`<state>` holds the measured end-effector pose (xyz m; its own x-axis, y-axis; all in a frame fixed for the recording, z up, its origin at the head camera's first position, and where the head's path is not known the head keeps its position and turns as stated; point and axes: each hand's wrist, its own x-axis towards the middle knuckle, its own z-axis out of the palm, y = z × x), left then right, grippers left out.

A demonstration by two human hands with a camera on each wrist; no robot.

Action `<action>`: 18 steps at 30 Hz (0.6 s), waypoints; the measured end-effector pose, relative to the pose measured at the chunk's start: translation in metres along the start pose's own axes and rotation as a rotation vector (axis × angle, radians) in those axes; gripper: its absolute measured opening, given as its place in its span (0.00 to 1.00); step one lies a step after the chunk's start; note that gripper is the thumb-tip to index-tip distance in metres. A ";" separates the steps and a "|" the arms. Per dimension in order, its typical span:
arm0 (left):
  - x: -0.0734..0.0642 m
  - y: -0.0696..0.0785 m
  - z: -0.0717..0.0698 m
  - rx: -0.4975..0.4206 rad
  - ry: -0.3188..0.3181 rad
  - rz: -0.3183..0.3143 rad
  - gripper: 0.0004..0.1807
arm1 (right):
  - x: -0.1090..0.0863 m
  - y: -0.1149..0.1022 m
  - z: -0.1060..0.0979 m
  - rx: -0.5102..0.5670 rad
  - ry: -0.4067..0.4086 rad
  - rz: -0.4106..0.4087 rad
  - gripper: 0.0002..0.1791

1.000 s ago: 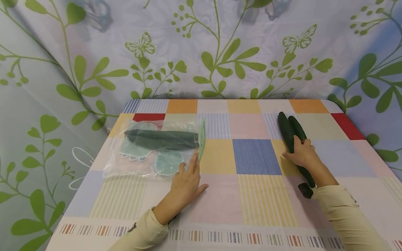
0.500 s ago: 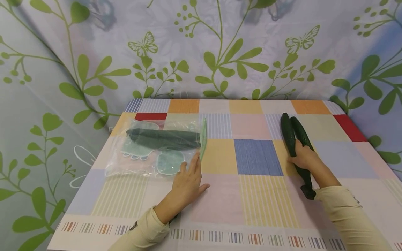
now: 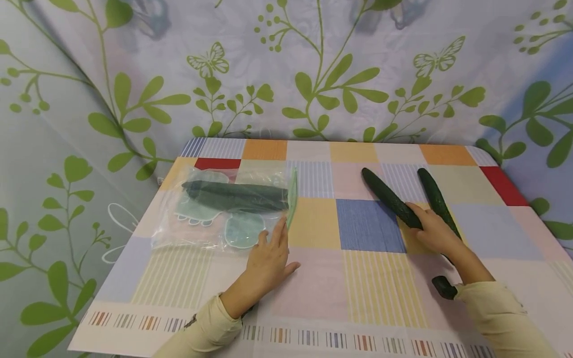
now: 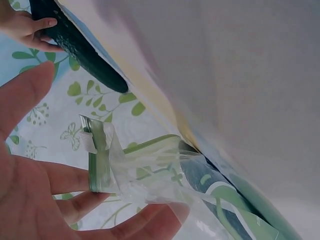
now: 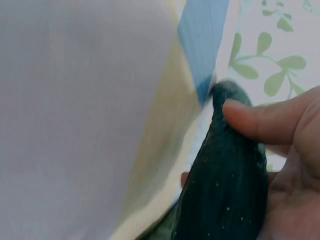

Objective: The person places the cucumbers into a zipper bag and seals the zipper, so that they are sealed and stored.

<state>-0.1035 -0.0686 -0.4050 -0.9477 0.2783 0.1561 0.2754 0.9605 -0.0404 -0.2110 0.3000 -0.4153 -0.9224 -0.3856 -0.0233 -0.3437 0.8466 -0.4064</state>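
Note:
My right hand (image 3: pixel 431 228) grips a dark green cucumber (image 3: pixel 387 195) near its lower end. In the right wrist view the thumb lies over the upper side of this cucumber (image 5: pixel 220 185). A second cucumber (image 3: pixel 436 196) lies on the table just right of that hand, partly covered by it. At the left lies a clear zip bag (image 3: pixel 179 236) with pale green printed shapes and a dark green cucumber (image 3: pixel 241 196) inside. My left hand (image 3: pixel 268 263) rests at its green zip edge (image 3: pixel 293 191), fingers extended. The left wrist view shows the bag's mouth (image 4: pixel 102 155) parted, beside the fingers.
A patchwork-patterned cloth (image 3: pixel 309 283) covers the table. Behind it hangs a curtain (image 3: pixel 286 64) with green leaves and butterflies. A small dark object (image 3: pixel 443 287) shows at the right sleeve's cuff.
The right hand has separated one cucumber from the other, swinging its far end to the left. The second cucumber stays at the right. The left hand and bag keep their places.

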 end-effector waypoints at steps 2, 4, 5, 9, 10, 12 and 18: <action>0.000 0.000 0.000 0.007 0.004 0.002 0.49 | 0.001 -0.007 0.003 0.009 0.009 -0.073 0.35; 0.001 0.000 0.000 0.011 0.001 0.002 0.49 | 0.003 -0.016 0.005 0.012 -0.001 -0.132 0.36; 0.001 0.000 0.000 0.010 -0.002 0.001 0.49 | 0.003 -0.020 0.006 0.015 -0.008 -0.162 0.36; 0.002 0.001 0.000 0.003 -0.018 -0.010 0.49 | 0.007 -0.036 0.009 0.015 -0.028 -0.279 0.36; 0.002 0.001 0.000 -0.001 -0.020 -0.013 0.49 | 0.008 -0.040 0.009 0.008 -0.027 -0.312 0.36; 0.002 0.001 0.000 -0.004 -0.028 -0.019 0.49 | 0.010 -0.048 0.011 -0.005 -0.029 -0.357 0.36; 0.001 0.001 -0.002 0.017 -0.043 -0.022 0.49 | 0.019 -0.065 0.016 -0.017 -0.050 -0.442 0.36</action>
<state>-0.1042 -0.0670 -0.4032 -0.9597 0.2565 0.1146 0.2518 0.9662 -0.0547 -0.2030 0.2314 -0.4036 -0.6768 -0.7286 0.1052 -0.7062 0.6021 -0.3725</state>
